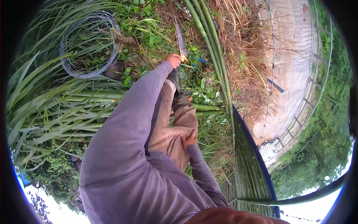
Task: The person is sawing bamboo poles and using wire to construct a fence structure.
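My left hand (173, 60) is closed at the end of my outstretched arm, around the handle of a handsaw (180, 40). The saw's yellow grip shows beside my fingers, and its long thin blade points away over the grass. My right hand (189, 139) rests on the leg of my tan trousers (175, 143), fingers spread and holding nothing. Close to the saw handle, a small blue thing (202, 60) lies in the leaves, too small to make out. Long green bamboo poles (209, 37) run just right of the saw.
A coil of grey wire (67, 63) lies on long leaves at the left. Cut green stalks (93, 98) lie near my feet. Rightward are dry brown grass (248, 74), a bamboo fence (248, 168) with a dark blue edge, and a pale road (292, 56) with a railing.
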`<act>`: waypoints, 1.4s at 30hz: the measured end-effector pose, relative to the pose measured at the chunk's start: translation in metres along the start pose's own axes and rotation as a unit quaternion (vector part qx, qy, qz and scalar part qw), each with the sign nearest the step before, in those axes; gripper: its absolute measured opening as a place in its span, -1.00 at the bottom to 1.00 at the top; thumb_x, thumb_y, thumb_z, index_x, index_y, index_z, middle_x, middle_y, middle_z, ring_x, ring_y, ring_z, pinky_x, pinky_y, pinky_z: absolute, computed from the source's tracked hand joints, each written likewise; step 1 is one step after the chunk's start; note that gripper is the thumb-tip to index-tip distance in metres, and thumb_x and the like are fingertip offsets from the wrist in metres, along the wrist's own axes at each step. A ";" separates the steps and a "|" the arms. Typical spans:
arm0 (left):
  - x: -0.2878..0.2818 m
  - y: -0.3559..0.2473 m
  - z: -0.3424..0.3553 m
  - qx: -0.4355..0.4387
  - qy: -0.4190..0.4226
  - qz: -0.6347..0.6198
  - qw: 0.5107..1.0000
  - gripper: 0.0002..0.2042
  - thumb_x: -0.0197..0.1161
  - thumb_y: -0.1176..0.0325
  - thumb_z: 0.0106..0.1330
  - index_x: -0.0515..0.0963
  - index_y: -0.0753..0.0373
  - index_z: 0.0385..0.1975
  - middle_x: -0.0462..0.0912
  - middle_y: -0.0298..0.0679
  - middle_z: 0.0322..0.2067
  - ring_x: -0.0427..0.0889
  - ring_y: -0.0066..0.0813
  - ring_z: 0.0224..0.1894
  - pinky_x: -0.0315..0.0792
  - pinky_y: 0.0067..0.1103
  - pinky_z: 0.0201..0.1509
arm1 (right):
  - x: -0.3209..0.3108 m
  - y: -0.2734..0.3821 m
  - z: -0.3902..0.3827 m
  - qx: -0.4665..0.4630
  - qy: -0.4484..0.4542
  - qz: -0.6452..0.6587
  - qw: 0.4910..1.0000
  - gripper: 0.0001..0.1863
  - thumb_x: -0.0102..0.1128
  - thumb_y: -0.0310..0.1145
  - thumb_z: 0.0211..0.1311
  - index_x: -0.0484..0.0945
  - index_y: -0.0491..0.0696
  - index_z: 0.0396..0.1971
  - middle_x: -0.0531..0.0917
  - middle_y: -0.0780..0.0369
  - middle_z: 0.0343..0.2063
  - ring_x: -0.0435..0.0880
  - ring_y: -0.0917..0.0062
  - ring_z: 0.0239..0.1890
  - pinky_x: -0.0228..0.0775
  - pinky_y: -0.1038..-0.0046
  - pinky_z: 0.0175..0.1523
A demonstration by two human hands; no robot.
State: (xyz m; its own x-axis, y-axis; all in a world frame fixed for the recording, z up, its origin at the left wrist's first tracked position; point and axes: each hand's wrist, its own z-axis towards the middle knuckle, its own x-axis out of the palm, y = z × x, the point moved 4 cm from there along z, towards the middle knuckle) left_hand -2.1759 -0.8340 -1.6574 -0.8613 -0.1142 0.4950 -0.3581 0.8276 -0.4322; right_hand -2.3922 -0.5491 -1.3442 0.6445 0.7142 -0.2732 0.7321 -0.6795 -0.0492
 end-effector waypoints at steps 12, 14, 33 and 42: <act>-0.055 0.006 0.200 -0.050 -0.363 0.467 0.805 -0.71 0.02 0.21 0.13 0.54 0.27 -0.30 0.58 -0.12 -0.23 0.56 -0.27 -0.18 0.38 -0.37 -0.12 | -0.015 0.036 0.000 0.049 -0.058 -0.096 0.993 0.13 0.17 0.15 -0.14 -0.27 -0.32 0.17 0.02 -0.30 0.05 0.13 -0.16 0.08 0.08 0.13 0.15; -0.042 0.001 0.197 -0.066 -0.424 0.446 0.786 -0.67 0.08 0.14 0.13 0.53 0.31 -0.31 0.56 -0.07 -0.21 0.54 -0.23 -0.15 0.35 -0.35 -0.05 | -0.012 0.033 0.000 0.047 -0.066 -0.115 0.990 0.12 0.17 0.14 -0.14 -0.26 -0.32 0.17 0.02 -0.29 0.05 0.13 -0.15 0.08 0.07 0.13 0.15; 0.106 -0.162 -0.101 0.175 -0.227 0.266 0.921 -0.83 0.16 0.36 0.14 0.48 0.33 -0.37 0.58 -0.11 -0.47 0.54 -0.34 -0.45 0.39 -0.49 -0.31 | -0.062 0.066 0.034 0.050 0.002 -0.136 0.989 0.15 0.19 0.21 -0.20 -0.28 -0.10 0.23 0.16 -0.17 0.03 0.32 0.00 0.01 0.22 0.27 0.10; 0.135 -0.333 -0.264 0.216 -0.213 0.078 0.949 -0.89 0.09 0.44 0.16 0.41 0.32 -0.37 0.53 -0.24 -0.52 0.54 -0.46 -0.57 0.47 -0.50 -0.56 | -0.261 0.266 -0.086 -0.406 -0.343 -0.189 0.826 -0.04 0.26 0.11 -0.24 0.06 -0.04 0.16 0.38 -0.01 -0.09 0.33 0.10 -0.02 0.16 0.19 0.10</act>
State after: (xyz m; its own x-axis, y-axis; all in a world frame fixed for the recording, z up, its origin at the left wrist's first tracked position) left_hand -2.0779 -0.9804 -1.2477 -0.9507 -0.2971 0.0885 -0.2486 0.5601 -0.7903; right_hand -2.3470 -0.9015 -1.2035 0.2635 0.3964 -0.8794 0.9387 0.1047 0.3285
